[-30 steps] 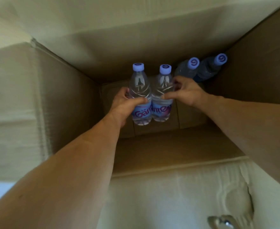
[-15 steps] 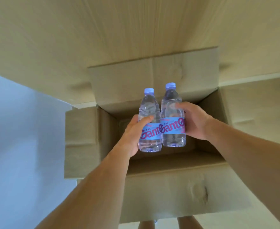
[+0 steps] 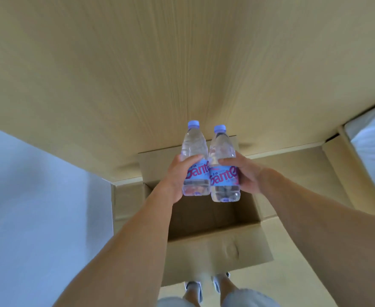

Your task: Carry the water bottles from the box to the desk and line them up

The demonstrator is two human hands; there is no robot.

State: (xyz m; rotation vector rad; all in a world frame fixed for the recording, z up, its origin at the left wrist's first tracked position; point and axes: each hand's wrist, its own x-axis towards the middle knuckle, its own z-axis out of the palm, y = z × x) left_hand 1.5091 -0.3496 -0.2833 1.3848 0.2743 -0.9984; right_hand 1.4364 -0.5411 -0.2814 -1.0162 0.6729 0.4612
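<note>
I hold two clear water bottles with pale blue caps and blue labels, side by side and upright, above the open cardboard box (image 3: 217, 251). My left hand (image 3: 177, 173) grips the left bottle (image 3: 195, 147) around its middle. My right hand (image 3: 244, 173) grips the right bottle (image 3: 223, 149) the same way. The two bottles touch each other. The box stands on the floor below them with its flaps spread out, and its inside is in shadow; no bottles show in it from here.
A tall wooden panel (image 3: 182, 63) rises right behind the box. A pale wall (image 3: 27, 207) is on the left and a white surface (image 3: 374, 151) at the far right. My feet (image 3: 206, 286) stand just in front of the box.
Both hands have lifted the two bottles up out of the box. The view has pulled back and up, so the box now looks smaller and lower.
</note>
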